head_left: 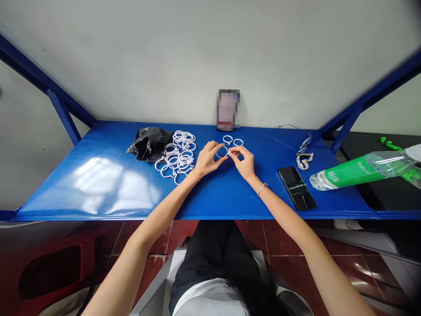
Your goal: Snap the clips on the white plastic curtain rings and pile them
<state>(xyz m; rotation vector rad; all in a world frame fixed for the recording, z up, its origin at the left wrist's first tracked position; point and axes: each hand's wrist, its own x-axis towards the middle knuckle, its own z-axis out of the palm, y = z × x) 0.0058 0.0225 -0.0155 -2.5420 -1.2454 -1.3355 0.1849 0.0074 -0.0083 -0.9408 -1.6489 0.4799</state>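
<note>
Between my two hands is a thin white plastic ring (222,152), held a little above the blue tabletop. My left hand (209,159) grips its left side, with thumb and fingers curved around it. My right hand (243,159) pinches the ring's right side, where a small white joint shows between the fingertips. Just beyond my hands lie two more white rings, one (227,139) with a small tab and another (238,142) beside it. To the left of my left hand, a heap of several white rings (179,160) spreads over the table.
A crumpled black plastic bag (153,139) touches the heap. A propped, blurred phone (227,109) leans on the wall. At right are a black phone (297,188), eyeglasses (305,142), a white curved piece (304,161) and a tilted bottle with a green label (355,170).
</note>
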